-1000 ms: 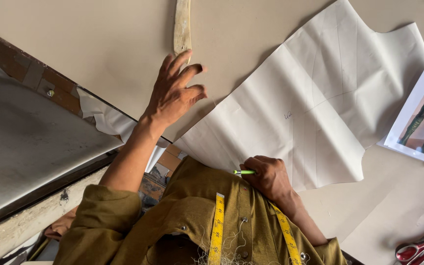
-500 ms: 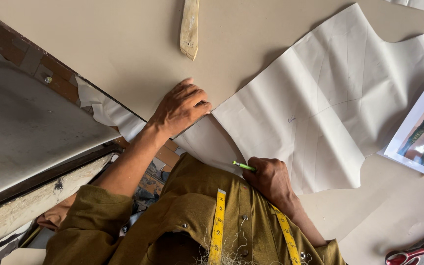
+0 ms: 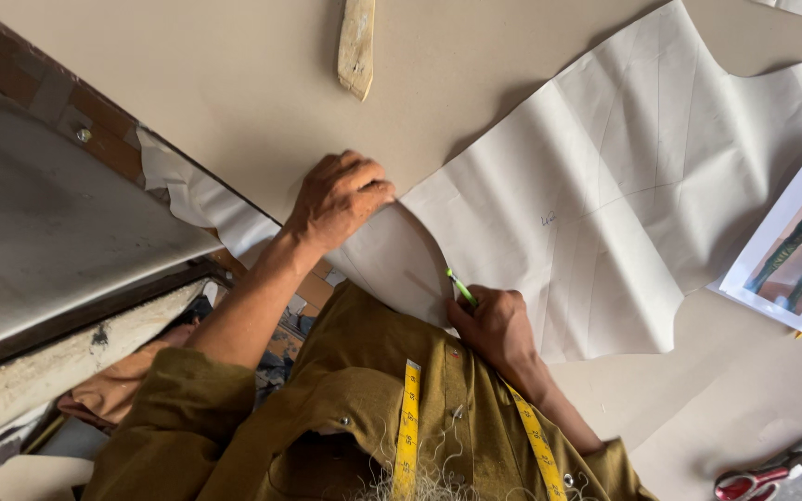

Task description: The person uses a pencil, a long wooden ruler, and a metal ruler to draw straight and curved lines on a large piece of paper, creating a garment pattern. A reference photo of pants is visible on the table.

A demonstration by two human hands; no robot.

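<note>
Left hand [image 3: 341, 197] pressed flat pinning light, floppy, tearable paper pattern [image 3: 605, 195] on worktop [image 3: 187, 83], right hand [image 3: 494, 325] gripping green pencil [image 3: 461, 289] at its edge.

- A white paper pattern [image 3: 605, 204] is being pressed at its near corner by the left hand [image 3: 341, 197].
- A green pen [image 3: 461, 289] is being gripped by the right hand [image 3: 496, 327] at the pattern's edge.
- A yellow tape measure [image 3: 408, 417] is being worn around the neck.
- Red scissors [image 3: 744, 482] are being left at the table's [image 3: 234, 83] edge.
</note>
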